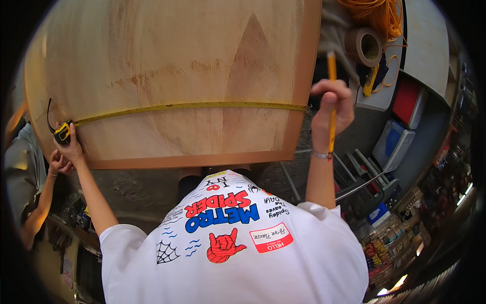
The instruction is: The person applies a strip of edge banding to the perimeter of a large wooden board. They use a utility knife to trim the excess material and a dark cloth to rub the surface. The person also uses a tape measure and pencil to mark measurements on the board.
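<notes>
A large wooden board (172, 137) with a brown edge band lies in front of me. At its left side my left hand (72, 148) is closed around a black and yellow tape measure (62, 133) with a black strap. Its yellow blade (192, 105) runs across the board, with the end at the right edge. Beyond that edge my right hand (331, 109) is raised, gripping a yellow pencil (332, 68) that stands nearly upright in the fingers. The pencil is apart from the board.
Another person's hand (59, 164) is close to my left wrist. At the far right are a brown tape roll (356, 46), orange cord (377, 17) and a yellow cutter-like tool (370, 81). A blue and clear plastic box (394, 144) and goods-filled shelves (392, 243) stand right.
</notes>
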### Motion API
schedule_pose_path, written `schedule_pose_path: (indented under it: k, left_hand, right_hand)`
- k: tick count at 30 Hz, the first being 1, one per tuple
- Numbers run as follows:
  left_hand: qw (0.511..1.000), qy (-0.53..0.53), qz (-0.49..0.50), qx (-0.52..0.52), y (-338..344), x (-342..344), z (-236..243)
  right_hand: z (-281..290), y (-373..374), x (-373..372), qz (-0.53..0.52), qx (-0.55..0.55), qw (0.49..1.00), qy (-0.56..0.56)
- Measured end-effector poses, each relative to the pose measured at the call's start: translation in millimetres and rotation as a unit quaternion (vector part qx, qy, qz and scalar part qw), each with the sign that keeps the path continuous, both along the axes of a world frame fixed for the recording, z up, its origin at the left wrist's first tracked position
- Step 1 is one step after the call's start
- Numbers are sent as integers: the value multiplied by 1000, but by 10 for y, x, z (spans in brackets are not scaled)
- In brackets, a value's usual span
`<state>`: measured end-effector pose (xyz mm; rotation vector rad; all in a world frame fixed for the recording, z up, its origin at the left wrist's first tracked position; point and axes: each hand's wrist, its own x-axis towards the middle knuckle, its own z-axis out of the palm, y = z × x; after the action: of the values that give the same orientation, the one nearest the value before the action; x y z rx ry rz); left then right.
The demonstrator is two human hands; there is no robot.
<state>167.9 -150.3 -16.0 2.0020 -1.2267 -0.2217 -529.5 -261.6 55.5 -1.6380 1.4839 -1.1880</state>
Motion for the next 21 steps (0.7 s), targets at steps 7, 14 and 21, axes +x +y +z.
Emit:
schedule_pose_path:
  k: [7,14,21]
  left_hand:
    - [1000,-25,-18,9,-78,91,-43]
    - [998,-49,-21,-16,-60,109,-111]
    - [997,-75,-27,-12,-66,127,-116]
  right_hand:
    - [-316,618,246,-43,82,988,-124]
    - [-359,600,248,-8,47,990,-133]
    - [-385,616,93,15,46,998,-45]
